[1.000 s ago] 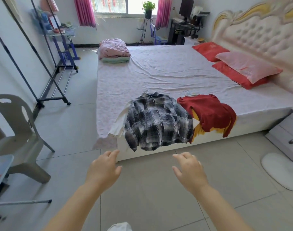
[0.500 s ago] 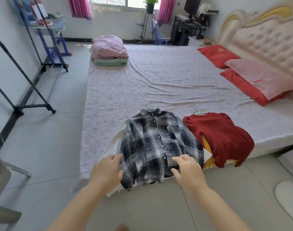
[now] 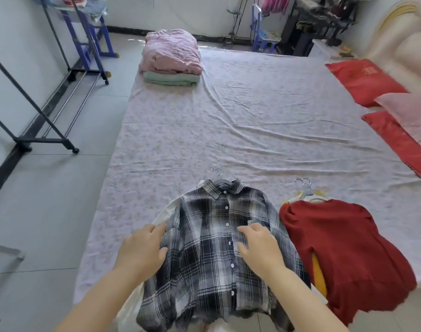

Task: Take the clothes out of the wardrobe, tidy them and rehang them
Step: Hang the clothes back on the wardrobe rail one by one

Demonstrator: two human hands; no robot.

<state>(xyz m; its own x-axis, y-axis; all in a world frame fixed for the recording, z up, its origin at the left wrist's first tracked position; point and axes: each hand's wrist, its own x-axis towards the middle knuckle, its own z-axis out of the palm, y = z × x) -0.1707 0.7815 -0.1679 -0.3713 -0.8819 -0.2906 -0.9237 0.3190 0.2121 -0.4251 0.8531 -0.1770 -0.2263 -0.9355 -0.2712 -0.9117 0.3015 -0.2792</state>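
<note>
While both hands lie loose on it, the plaid shirt sits at the near edge of the bed.
Left hand touches its sleeve, right hand its buttoned front, neither grasping.

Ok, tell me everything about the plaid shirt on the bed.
The plaid shirt is black, grey and white checked, with a collar, white buttons down a closed front and a chest pocket. It lies face up on a hanger whose metal hook shows above the collar, at the near edge of the bed, hem hanging over, atop a white garment. The left hand rests on one sleeve, the right hand on the front.
</note>
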